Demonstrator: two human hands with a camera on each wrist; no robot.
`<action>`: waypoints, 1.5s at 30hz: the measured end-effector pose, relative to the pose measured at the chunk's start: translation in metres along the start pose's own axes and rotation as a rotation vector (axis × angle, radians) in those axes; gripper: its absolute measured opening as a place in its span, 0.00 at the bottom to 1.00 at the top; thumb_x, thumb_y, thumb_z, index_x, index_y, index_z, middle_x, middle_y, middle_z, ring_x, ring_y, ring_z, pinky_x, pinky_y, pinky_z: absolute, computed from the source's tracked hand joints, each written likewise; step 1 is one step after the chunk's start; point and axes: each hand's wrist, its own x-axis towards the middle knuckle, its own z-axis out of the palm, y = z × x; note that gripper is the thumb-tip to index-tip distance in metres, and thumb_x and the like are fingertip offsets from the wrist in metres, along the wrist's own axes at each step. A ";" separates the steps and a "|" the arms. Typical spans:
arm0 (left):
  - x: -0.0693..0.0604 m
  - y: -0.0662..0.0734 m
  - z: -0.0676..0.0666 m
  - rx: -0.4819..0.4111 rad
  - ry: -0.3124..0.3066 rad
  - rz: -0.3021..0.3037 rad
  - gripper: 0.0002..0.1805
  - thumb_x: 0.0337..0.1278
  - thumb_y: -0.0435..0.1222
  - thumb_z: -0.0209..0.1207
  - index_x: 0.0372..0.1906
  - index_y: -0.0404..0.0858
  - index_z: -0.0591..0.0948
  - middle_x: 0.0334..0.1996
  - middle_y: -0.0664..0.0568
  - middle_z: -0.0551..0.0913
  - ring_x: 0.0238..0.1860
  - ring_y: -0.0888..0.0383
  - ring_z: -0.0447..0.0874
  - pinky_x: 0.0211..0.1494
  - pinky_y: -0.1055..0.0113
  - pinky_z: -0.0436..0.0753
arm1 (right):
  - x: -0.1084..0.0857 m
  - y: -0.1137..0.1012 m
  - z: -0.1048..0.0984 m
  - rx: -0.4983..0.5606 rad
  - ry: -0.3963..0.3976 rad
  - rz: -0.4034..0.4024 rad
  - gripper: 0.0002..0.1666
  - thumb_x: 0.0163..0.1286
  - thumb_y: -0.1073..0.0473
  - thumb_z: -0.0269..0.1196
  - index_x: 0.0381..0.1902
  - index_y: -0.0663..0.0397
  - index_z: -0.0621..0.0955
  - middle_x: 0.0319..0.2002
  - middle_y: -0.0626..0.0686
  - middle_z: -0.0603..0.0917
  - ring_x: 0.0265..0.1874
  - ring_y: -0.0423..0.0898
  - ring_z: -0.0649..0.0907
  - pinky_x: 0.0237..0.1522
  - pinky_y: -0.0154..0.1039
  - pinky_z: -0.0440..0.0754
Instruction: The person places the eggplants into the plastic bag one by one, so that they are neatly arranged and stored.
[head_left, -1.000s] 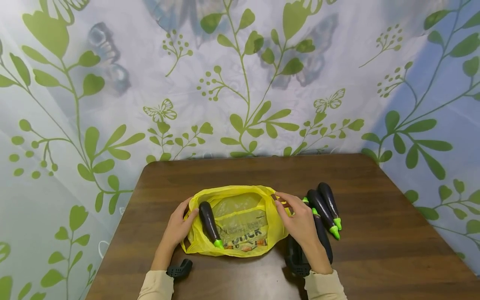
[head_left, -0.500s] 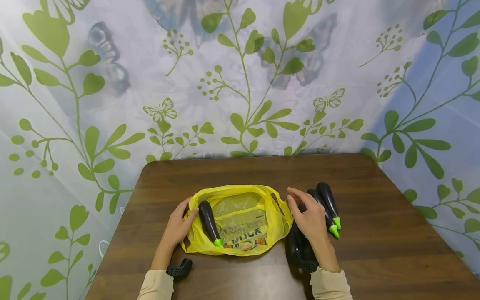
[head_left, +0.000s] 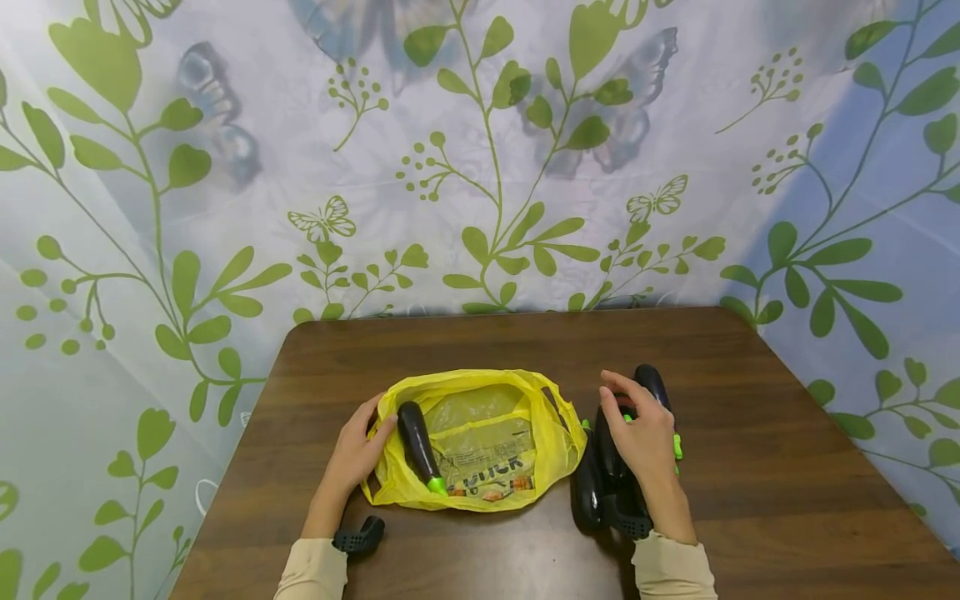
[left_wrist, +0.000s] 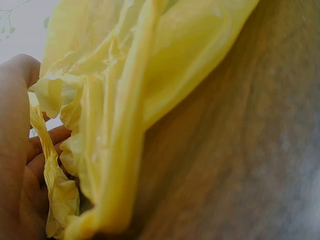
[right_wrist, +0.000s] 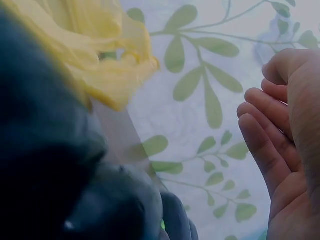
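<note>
A yellow plastic bag (head_left: 558, 454) stands with its mouth spread on the table. My left hand (head_left: 356, 450) grips the bag's left rim, thumb over the edge; in the left wrist view the fingers (left_wrist: 47, 142) lie behind crumpled plastic. Inside the bag, at the left, lies one dark eggplant (head_left: 417, 442) with a bright green stem end. My right hand (head_left: 641, 433) is apart from the bag, above a group of eggplants (head_left: 587, 492) that it partly hides. Its fingers (right_wrist: 267, 145) are loosely bent and hold nothing in the right wrist view.
Another eggplant (head_left: 651, 383) shows beyond the right hand. Brown wooden table (head_left: 787, 483) surface extends around the bag. A patterned curtain (head_left: 480, 167) hangs behind the table. Black wrist mounts (head_left: 360, 537) sit close to the tabletop.
My right hand has let go of the bag's right rim and moved right, over the eggplants. The bag's right side has sprung outward. The left hand keeps its place.
</note>
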 end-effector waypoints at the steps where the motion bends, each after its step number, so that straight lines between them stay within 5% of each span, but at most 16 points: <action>1: 0.000 0.000 0.000 -0.001 0.000 -0.002 0.31 0.76 0.50 0.57 0.75 0.40 0.69 0.71 0.40 0.74 0.70 0.40 0.73 0.71 0.40 0.72 | 0.000 0.001 -0.002 -0.007 -0.002 0.010 0.19 0.64 0.72 0.70 0.54 0.59 0.87 0.40 0.56 0.90 0.32 0.50 0.87 0.42 0.18 0.79; 14: 0.001 -0.003 0.002 0.005 -0.004 -0.005 0.32 0.76 0.51 0.56 0.76 0.41 0.69 0.71 0.41 0.74 0.71 0.40 0.72 0.72 0.40 0.71 | -0.003 0.021 -0.018 -0.056 0.022 0.191 0.18 0.69 0.67 0.69 0.56 0.56 0.87 0.43 0.58 0.90 0.37 0.30 0.83 0.44 0.16 0.76; 21: 0.002 -0.001 0.001 0.007 0.000 0.010 0.32 0.76 0.51 0.57 0.76 0.40 0.69 0.70 0.40 0.74 0.71 0.39 0.72 0.72 0.39 0.72 | -0.004 0.030 -0.022 -0.104 0.022 0.276 0.18 0.70 0.65 0.69 0.56 0.57 0.86 0.46 0.60 0.89 0.41 0.58 0.88 0.45 0.16 0.73; 33: 0.001 0.002 -0.001 0.010 -0.008 -0.005 0.32 0.76 0.51 0.56 0.76 0.40 0.69 0.71 0.40 0.73 0.71 0.39 0.72 0.72 0.39 0.71 | -0.009 0.039 -0.021 -0.154 0.019 0.431 0.19 0.73 0.61 0.66 0.60 0.57 0.85 0.52 0.63 0.87 0.48 0.63 0.86 0.48 0.54 0.81; 45: -0.001 0.003 -0.002 0.002 -0.022 -0.014 0.33 0.77 0.52 0.55 0.76 0.41 0.68 0.72 0.40 0.73 0.72 0.39 0.71 0.73 0.39 0.71 | -0.014 0.042 -0.025 -0.163 -0.018 0.573 0.22 0.76 0.58 0.61 0.64 0.59 0.81 0.61 0.67 0.82 0.57 0.68 0.78 0.59 0.67 0.74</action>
